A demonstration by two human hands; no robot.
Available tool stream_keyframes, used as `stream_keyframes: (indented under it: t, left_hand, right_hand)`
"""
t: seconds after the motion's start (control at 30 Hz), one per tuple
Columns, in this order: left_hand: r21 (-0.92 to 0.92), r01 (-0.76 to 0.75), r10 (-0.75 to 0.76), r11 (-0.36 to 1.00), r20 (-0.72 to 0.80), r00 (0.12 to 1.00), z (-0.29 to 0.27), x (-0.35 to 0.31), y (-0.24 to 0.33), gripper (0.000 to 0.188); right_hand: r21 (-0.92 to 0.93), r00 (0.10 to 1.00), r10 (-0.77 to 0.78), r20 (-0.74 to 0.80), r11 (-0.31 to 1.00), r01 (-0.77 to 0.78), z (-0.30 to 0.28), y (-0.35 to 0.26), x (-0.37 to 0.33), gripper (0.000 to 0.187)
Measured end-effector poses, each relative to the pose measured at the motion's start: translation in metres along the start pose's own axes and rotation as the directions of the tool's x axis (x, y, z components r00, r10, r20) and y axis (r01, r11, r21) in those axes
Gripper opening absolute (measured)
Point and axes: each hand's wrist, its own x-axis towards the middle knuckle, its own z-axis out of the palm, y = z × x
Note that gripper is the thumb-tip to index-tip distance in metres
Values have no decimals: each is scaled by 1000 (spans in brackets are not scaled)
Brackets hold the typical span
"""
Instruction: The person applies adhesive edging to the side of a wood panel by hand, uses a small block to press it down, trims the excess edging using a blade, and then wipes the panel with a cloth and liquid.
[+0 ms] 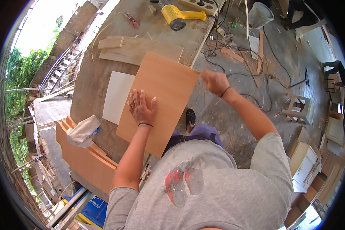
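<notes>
Head: left hand (143,114) flat on panel (168,80), fingers (142,98) spread; right hand (215,82) curled, contents unclear.

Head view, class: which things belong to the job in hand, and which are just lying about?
Apparently in the job:
- brown board, under the left hand
- right hand, near the board's corner

Apparently lying about:
- yellow power tool
- red-handled tool
- bucket
- stool
</notes>
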Motion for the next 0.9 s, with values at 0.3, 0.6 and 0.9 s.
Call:
stream_keyframes:
  t: [0.3,0.6,0.9]
  left_hand:
    - [-11,1,-1,1000,-9,1000,2,-1,-1,59]
    - [4,-3,3,1000,-49,999,-2,-1,2,56]
    - [-18,3,-4,1000,-45,999,-1,-1,2,58]
  right_hand:
    - [11,998,49,-35,999,-49,4,3,-2,16]
    - [145,992,-79,-98,985,93,5,-24,-21,5]
    - [-22,959,93,-266,994,-103,18,32,11,6]
